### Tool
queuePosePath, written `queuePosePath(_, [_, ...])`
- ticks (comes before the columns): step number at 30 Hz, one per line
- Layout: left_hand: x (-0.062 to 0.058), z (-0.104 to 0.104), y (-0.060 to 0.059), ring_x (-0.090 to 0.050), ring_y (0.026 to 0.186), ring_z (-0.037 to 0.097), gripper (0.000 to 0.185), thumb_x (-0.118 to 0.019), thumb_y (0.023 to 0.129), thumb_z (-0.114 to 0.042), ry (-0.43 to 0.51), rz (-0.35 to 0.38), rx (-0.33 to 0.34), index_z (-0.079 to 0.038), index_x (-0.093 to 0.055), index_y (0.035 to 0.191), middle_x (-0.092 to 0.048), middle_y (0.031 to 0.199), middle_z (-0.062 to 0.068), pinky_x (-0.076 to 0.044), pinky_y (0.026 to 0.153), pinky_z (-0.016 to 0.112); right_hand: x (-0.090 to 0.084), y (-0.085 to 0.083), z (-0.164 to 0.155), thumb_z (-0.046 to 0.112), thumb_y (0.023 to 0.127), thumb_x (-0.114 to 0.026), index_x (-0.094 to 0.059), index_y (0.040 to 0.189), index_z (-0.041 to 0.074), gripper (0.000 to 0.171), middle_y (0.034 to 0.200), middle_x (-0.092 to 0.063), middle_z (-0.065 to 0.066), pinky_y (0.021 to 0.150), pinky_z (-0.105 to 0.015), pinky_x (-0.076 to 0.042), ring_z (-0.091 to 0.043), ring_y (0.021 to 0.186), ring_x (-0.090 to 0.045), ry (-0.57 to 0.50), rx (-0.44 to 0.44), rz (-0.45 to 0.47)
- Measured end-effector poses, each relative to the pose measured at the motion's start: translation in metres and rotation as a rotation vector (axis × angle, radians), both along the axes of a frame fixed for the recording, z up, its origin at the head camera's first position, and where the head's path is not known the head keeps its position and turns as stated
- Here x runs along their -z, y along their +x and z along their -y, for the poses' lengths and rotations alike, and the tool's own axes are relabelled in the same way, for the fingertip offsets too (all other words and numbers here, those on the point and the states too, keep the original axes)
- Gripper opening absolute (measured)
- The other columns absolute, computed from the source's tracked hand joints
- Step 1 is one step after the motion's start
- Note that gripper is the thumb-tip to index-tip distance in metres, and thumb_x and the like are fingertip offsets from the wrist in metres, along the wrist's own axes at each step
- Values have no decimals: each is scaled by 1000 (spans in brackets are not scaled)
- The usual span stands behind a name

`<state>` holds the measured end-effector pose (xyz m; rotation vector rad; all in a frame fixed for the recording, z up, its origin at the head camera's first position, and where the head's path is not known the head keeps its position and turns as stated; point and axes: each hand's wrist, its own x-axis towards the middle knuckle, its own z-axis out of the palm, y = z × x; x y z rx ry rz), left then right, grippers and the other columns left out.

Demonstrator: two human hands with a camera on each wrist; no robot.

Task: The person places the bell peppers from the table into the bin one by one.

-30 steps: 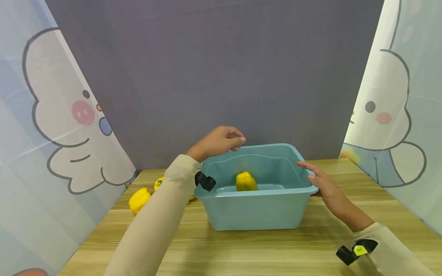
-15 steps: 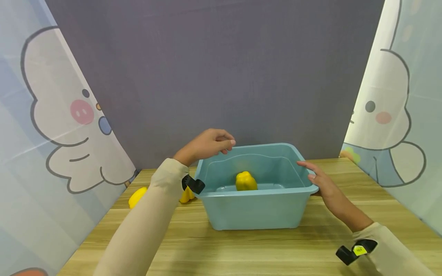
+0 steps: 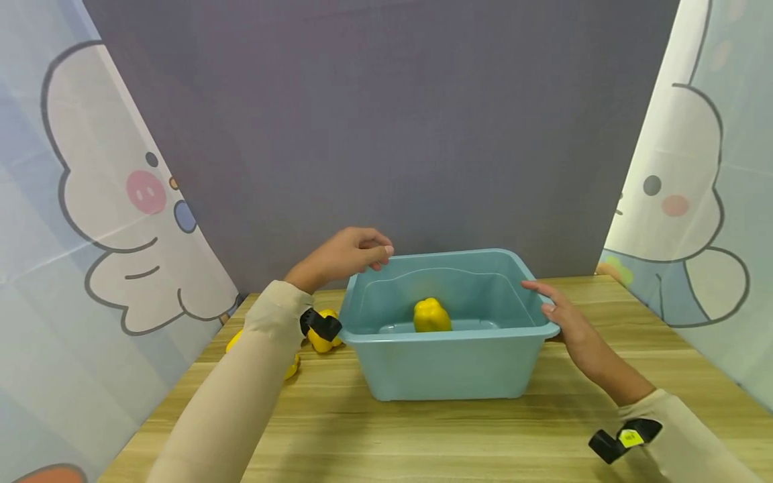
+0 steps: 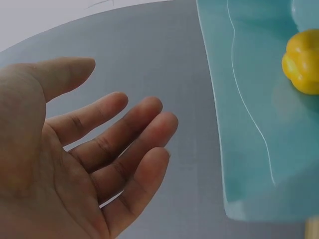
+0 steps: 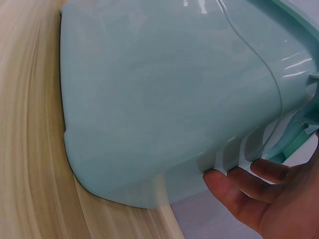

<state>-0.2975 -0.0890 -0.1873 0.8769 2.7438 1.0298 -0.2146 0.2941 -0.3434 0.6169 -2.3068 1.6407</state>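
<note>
A teal plastic tub [image 3: 447, 333] stands on the wooden table, with one yellow pepper [image 3: 431, 315] on its floor. My left hand [image 3: 347, 255] hovers over the tub's far left corner, fingers loosely bent and holding nothing. The left wrist view shows that left hand [image 4: 99, 149] bare-palmed beside the tub's wall [image 4: 239, 114] and the pepper [image 4: 303, 67]. My right hand [image 3: 558, 315] holds the tub's right rim, thumb on top. In the right wrist view its fingers [image 5: 259, 184] sit under the rim of the tub [image 5: 164, 99].
Two more yellow peppers [image 3: 323, 332] [image 3: 232, 342] lie on the table [image 3: 423, 436] left of the tub, partly hidden by my left sleeve. A grey backdrop stands behind, with cartoon-printed curtains on both sides. Bare tabletop lies in front of the tub.
My left hand has drifted left and slightly down, from above the tub's back rim to its far left corner. The right hand, the tub and the pepper inside have stayed put.
</note>
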Motion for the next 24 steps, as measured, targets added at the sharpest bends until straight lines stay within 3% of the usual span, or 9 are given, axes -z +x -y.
queuePosePath(5, [6,16,-2,-67,102,26,34,-59,102,-38,8,5,-30,-15,-64,126,-71,109,1,-53,91,45,-1,1,2,24,108,-31,-37,152,21,45,148,-29,-2,74,-37,-53,-8,106,-57,10,-8,-2])
queuePosePath(12, [14,34,-4,-66,106,31,37,-59,101,-41,31,-1,-52,-15,-65,127,-71,111,4,-52,94,46,0,1,0,26,108,-31,-38,151,27,44,148,-28,-5,71,-36,-54,-8,102,-57,7,-7,1])
queuePosePath(19, [28,55,-1,-66,99,20,40,-56,102,-45,-5,-86,-75,-16,-64,128,-70,115,5,-50,95,49,2,1,0,26,108,-30,-38,151,27,44,149,-27,-6,72,-36,-53,-10,104,-57,8,3,-7])
queuePosePath(24, [40,70,4,-66,102,19,39,-56,102,-46,51,-91,-90,-19,-64,128,-68,120,3,-53,93,47,2,1,0,23,108,-30,-39,151,25,44,149,-27,-8,73,-36,-53,-12,106,-57,3,-1,-23])
